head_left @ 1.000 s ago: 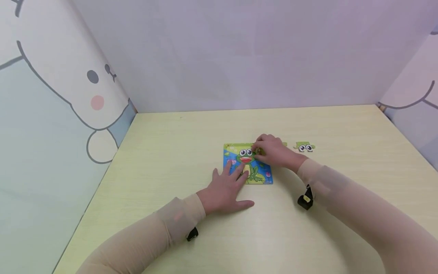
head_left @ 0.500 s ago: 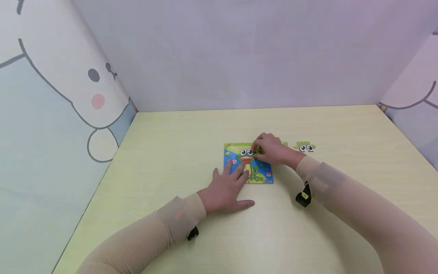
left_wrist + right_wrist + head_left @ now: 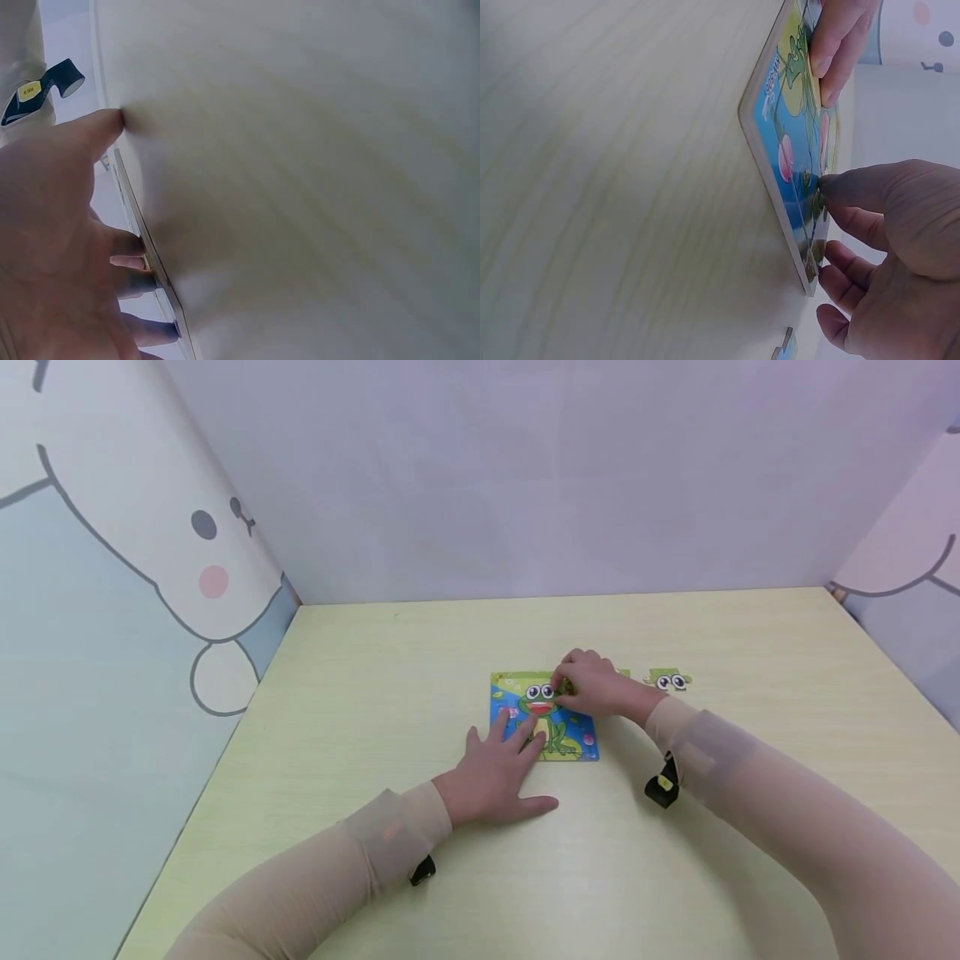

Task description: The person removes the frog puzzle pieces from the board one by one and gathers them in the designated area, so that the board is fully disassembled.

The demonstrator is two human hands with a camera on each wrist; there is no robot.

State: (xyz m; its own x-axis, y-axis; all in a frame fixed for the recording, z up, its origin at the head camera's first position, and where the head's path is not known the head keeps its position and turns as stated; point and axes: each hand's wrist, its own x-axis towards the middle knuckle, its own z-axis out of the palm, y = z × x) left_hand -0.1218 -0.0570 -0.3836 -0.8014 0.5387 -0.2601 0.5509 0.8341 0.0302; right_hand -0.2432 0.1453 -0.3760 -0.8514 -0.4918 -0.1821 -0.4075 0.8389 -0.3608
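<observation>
A square frog puzzle board (image 3: pixel 576 727), with a green frog on a blue and yellow ground, lies flat on the table. My left hand (image 3: pixel 491 781) is spread, its fingertips resting on the board's lower left and its thumb on the tabletop. In the left wrist view the fingers (image 3: pixel 135 281) lie over the board's edge (image 3: pixel 142 232). My right hand (image 3: pixel 596 685) is at the board's upper right, thumb and fingers bent around a puzzle piece (image 3: pixel 810 199) there. That hand covers much of the piece. In the right wrist view the thumb tip touches the picture surface.
To the right of the board lies a loose puzzle piece with two frog eyes (image 3: pixel 670 680). Another green piece (image 3: pixel 623 673) shows partly behind the right hand. The pale wooden table (image 3: pixel 375 693) meets a white wall (image 3: pixel 555 485) at the back and printed side panels (image 3: pixel 97 652).
</observation>
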